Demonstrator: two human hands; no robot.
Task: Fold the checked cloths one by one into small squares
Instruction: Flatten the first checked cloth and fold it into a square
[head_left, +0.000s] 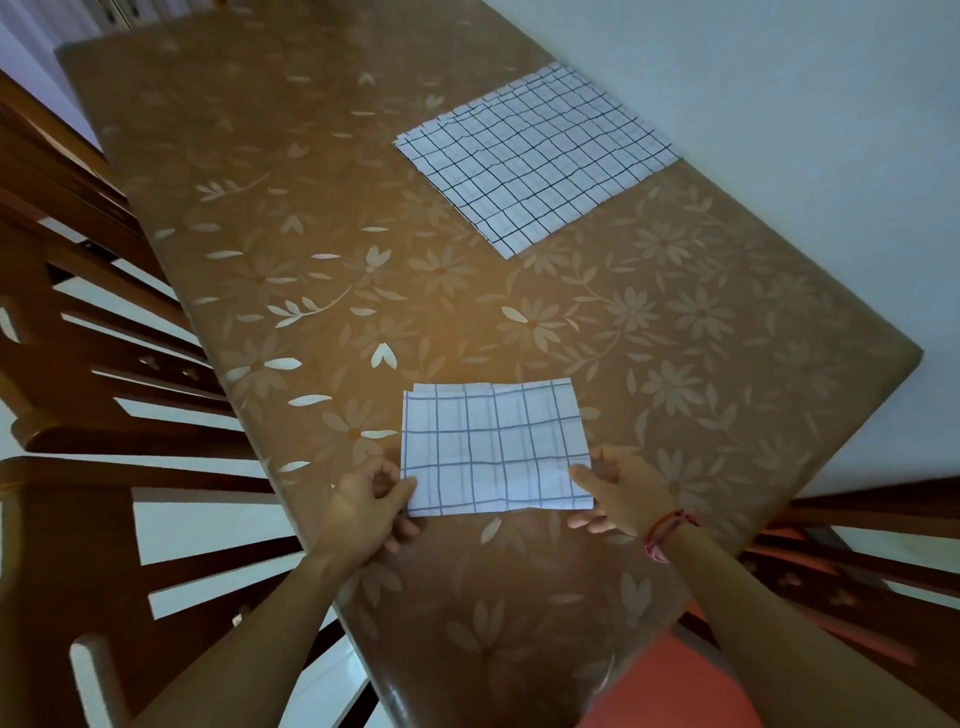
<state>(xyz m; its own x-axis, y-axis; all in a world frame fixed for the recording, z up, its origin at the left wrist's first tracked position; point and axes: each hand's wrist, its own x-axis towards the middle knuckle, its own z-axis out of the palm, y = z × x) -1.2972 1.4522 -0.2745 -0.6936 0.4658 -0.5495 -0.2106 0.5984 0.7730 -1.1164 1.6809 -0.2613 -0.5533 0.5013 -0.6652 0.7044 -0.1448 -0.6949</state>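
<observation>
A white cloth with blue checks (493, 447) lies folded into a rectangle near the table's front edge. My left hand (363, 506) pinches its near left corner. At the near right corner my right hand (621, 493) pinches the cloth with thumb on top; a red band circles that wrist. Farther back on the right, a larger white cloth with black checks (537, 156) lies spread flat, reaching the table's edge by the wall.
The table (311, 218) wears a brown cover with pale flowers. Wooden chair backs (78, 322) stand along its left side, and another chair (857, 545) stands at the right. A pale wall runs along the far right.
</observation>
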